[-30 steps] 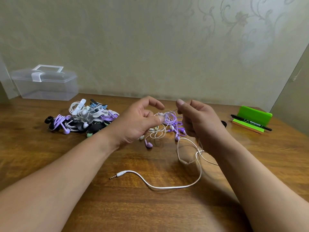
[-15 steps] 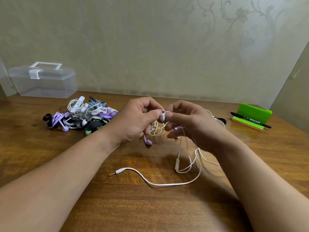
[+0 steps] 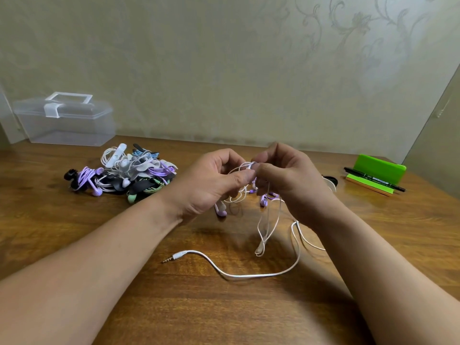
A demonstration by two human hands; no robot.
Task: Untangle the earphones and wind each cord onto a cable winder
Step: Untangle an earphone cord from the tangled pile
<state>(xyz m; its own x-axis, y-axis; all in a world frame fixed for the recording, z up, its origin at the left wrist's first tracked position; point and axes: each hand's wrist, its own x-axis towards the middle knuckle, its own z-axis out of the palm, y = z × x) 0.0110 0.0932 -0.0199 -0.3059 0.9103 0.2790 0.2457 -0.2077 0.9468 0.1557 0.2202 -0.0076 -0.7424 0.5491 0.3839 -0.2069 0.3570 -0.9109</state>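
The desk (image 3: 74,245) fills the lower frame. A clear box (image 3: 64,120) stands upper left, and a pile of wound earphones (image 3: 124,173) lies right of it.

At centre frame my left hand (image 3: 206,185) and right hand (image 3: 291,180), apart a second ago, are now closed together. The fingers (image 3: 245,176) of both are curled and pinch the white earbud (image 3: 249,166) where their tips meet. Which strands pass inside the palms I cannot tell.

The white cord (image 3: 249,275) hangs from that grip in a narrow loop, drawn up higher than before. Its long run lies on the desk, lower centre, and the jack plug (image 3: 174,257) has not moved.

The purple tangle (image 3: 263,197) sits under and behind the hands, partly hidden.

Judgement: the white set is now isolated at one end. The next step is to draw it clear of the purple strands. Winding has not begun.
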